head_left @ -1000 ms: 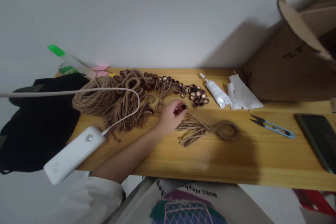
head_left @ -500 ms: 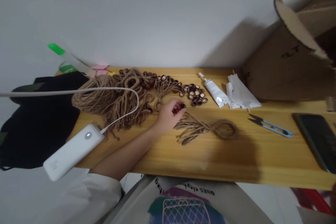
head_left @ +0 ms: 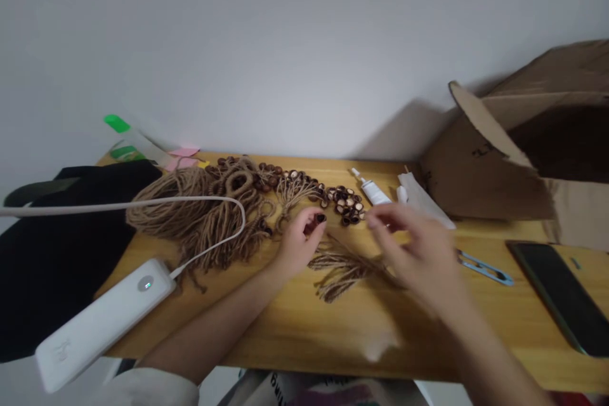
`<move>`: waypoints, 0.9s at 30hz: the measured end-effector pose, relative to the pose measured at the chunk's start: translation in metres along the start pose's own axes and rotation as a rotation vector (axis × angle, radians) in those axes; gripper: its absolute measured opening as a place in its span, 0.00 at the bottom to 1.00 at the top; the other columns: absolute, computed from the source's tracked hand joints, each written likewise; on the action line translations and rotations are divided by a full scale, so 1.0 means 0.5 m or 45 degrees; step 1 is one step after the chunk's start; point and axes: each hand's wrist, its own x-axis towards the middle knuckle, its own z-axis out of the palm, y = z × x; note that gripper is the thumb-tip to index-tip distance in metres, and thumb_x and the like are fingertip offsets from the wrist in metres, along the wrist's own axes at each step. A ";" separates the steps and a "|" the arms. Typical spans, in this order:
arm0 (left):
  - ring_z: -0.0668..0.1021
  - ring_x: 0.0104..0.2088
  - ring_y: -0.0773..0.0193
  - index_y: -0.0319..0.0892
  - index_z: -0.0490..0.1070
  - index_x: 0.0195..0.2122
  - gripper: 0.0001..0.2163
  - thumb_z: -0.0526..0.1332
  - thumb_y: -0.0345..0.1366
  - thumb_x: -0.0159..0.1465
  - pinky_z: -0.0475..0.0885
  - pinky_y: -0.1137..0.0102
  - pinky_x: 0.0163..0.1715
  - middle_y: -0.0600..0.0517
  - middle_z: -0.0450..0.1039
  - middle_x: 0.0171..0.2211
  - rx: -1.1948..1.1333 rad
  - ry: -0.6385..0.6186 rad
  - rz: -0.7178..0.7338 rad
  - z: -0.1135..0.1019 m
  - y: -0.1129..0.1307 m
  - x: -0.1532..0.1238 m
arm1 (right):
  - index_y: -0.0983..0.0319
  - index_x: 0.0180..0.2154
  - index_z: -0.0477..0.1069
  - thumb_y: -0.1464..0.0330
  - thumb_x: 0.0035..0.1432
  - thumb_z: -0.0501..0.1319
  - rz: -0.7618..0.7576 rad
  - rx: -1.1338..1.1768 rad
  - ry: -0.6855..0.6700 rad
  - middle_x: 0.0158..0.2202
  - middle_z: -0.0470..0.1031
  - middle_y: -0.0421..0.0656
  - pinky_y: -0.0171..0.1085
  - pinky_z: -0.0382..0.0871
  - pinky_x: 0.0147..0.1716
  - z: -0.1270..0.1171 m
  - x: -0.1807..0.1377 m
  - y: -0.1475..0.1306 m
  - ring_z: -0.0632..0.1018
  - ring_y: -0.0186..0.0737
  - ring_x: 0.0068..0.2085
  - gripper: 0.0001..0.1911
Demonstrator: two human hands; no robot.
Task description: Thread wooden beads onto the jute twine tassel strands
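Count from my remote post: two hands, one cap held, one loose tassel in front, one tube, one pair of snips, one phone, one power bank, one cardboard box (head_left: 476, 181). The heap of caps (head_left: 346, 204) is too crowded for me to number.

Left hand (head_left: 299, 242): thumb and fingers pinch the dark cap (head_left: 321, 218), raised over the tabletop (head_left: 295, 337) just left of the tassel. Right hand (head_left: 415, 242): blurred, thumb and forefinger bent toward each other — I cannot tell whether they meet or hold anything.

The cap is small, roundish, nearly black; finer detail too small to read. The rope tassel (head_left: 343, 268) lies on the tabletop between the hands, brown twisted cords fanned leftward, its right end hidden behind the right hand. The tube (head_left: 375, 193) lies beyond the right hand's fingertips; the blue snips (head_left: 485, 266) are partly covered, the phone (head_left: 556, 295) farther right. The power bank (head_left: 107, 323) is at far left.

Against half a second earlier: the right hand has come into view, covering the tassel's ring and the snips' blades. The left hand keeps its pinch — same cap. Everything sits lower in my view, with more wall showing.
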 end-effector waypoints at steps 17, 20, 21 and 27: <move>0.76 0.31 0.66 0.44 0.70 0.43 0.10 0.60 0.32 0.60 0.71 0.70 0.33 0.51 0.74 0.32 0.006 -0.055 -0.019 -0.003 -0.011 0.001 | 0.62 0.35 0.75 0.69 0.60 0.57 0.218 0.121 -0.124 0.35 0.80 0.45 0.36 0.70 0.35 0.105 -0.037 0.059 0.78 0.42 0.35 0.08; 0.76 0.31 0.66 0.44 0.70 0.43 0.10 0.60 0.31 0.60 0.71 0.71 0.32 0.51 0.74 0.32 -0.011 -0.061 -0.022 -0.004 -0.011 0.000 | 0.62 0.34 0.75 0.65 0.59 0.59 0.337 0.383 -0.083 0.32 0.79 0.43 0.33 0.69 0.30 0.098 -0.035 0.070 0.77 0.38 0.30 0.09; 0.76 0.31 0.66 0.44 0.69 0.43 0.10 0.60 0.31 0.60 0.71 0.71 0.33 0.51 0.74 0.33 -0.030 -0.062 -0.020 -0.004 -0.011 0.000 | 0.63 0.33 0.75 0.64 0.58 0.59 0.363 0.426 -0.078 0.31 0.79 0.43 0.33 0.68 0.30 0.096 -0.033 0.072 0.77 0.37 0.30 0.09; 0.76 0.30 0.67 0.44 0.68 0.44 0.09 0.59 0.33 0.62 0.71 0.70 0.34 0.51 0.74 0.34 -0.182 -0.049 -0.056 -0.003 -0.010 0.000 | 0.63 0.32 0.73 0.64 0.59 0.58 0.445 0.499 -0.165 0.25 0.74 0.40 0.32 0.66 0.27 0.085 -0.028 0.069 0.73 0.35 0.26 0.09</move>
